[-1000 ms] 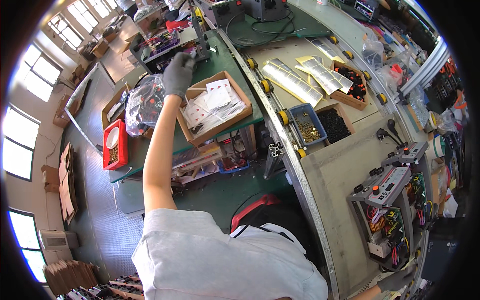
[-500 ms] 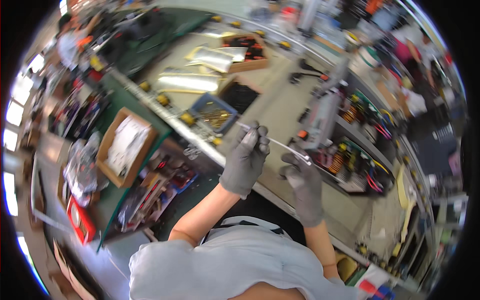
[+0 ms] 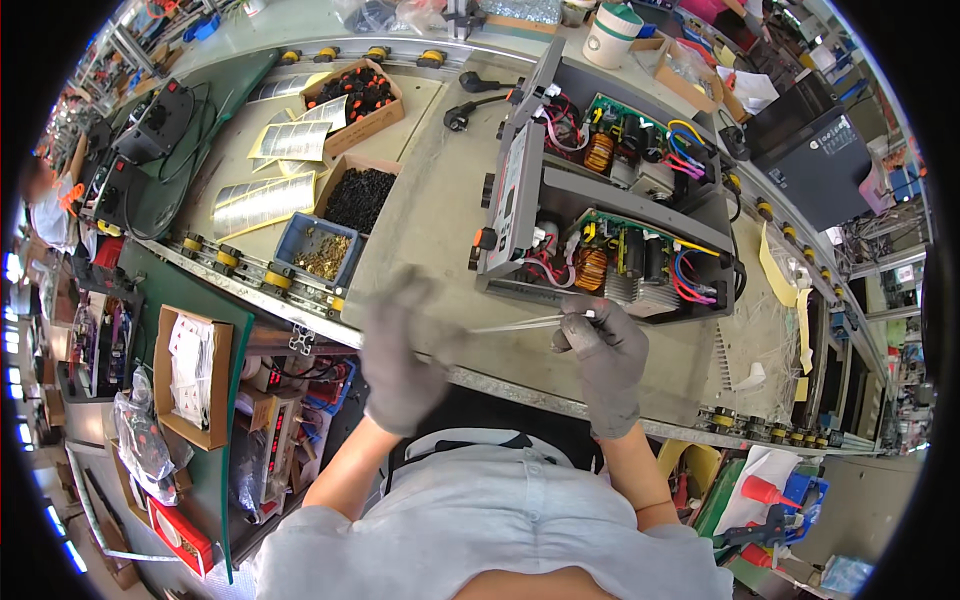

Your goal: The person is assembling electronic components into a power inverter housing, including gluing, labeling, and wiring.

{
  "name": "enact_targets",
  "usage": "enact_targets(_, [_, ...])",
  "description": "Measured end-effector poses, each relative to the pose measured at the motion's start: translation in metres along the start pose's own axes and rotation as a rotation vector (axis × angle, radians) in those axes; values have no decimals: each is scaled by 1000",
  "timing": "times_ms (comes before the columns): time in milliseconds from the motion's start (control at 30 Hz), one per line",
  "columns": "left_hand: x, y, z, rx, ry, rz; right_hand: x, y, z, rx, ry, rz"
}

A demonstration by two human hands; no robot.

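Observation:
Both of my hands wear grey gloves. My right hand [image 3: 607, 352] is closed, pinching thin white cable ties [image 3: 520, 323] by their head end, just in front of the near open device. Their tails stretch leftward toward my left hand [image 3: 400, 350]. That hand is smeared by motion, so its fingers cannot be read, nor whether it touches the tails. Beyond my right hand lie two grey devices [image 3: 555, 185] side by side, opened up, with copper coils, green boards and coloured wires inside. A blue bin [image 3: 318, 250] of small brass-coloured parts is beyond my left hand.
Behind the blue bin are a box of black screws [image 3: 358, 198], an open carton of black and orange parts [image 3: 365, 105] and shiny label sheets [image 3: 265, 203]. Rollers [image 3: 228, 257] line the bench edge. A carton of papers [image 3: 190, 375] stands at left, a white bucket [image 3: 612, 38] at the back.
My left hand has moved left and come away from the right hand, which still grips the cable ties. The view has turned, with the devices now nearer the centre.

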State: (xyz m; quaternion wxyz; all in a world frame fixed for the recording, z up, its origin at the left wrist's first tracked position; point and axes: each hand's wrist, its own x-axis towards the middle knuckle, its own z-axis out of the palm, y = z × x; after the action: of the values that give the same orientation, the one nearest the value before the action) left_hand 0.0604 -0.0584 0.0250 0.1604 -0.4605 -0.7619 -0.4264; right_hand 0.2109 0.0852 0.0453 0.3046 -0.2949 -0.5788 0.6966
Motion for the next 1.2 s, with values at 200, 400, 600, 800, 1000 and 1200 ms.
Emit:
enact_targets(200, [1,54,33,-279,-509,-82,-4,3,-9,-218,27,-106])
enact_targets(400, [-26,30,50,-418,-440,-59,6,-31,-34,-95,349,-261])
enact_targets(600, [-5,15,87,-414,-162,-545,50,-40,-23,-132,543,-472])
enact_targets(800, [11,11,99,15,-141,-500,82,-9,-9,-472,302,-488])
enact_targets(1000, [8,29,106,77,-205,-455,93,-9,4,-510,291,-527])
enact_targets(1200, [16,10,124,-506,-167,-726,96,-13,8,-497,236,-462])
